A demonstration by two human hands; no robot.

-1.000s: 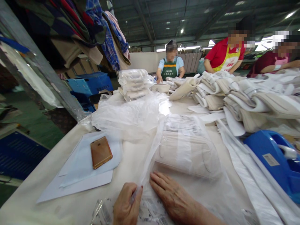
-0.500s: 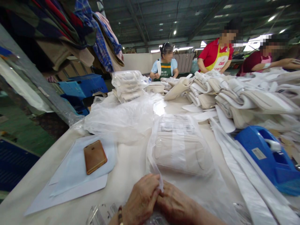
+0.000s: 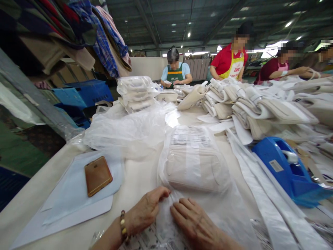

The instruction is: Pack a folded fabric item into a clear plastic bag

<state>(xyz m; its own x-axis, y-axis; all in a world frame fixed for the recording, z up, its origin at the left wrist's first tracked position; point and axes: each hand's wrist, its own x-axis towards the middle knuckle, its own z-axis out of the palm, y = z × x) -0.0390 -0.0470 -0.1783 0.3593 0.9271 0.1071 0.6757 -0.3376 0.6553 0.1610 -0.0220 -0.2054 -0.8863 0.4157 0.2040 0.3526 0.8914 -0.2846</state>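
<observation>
The clear bag lies on the table before the person, the beige bundle inside its far part. The right hand spreads palm-down on the loose near film; the left hand bends its fingers at the bag's left edge, though whether they pinch it I cannot tell. Uneven pressure could crease the film or trap air, a hard tug could tear it, and pulling from one side might skew the bundle.
</observation>
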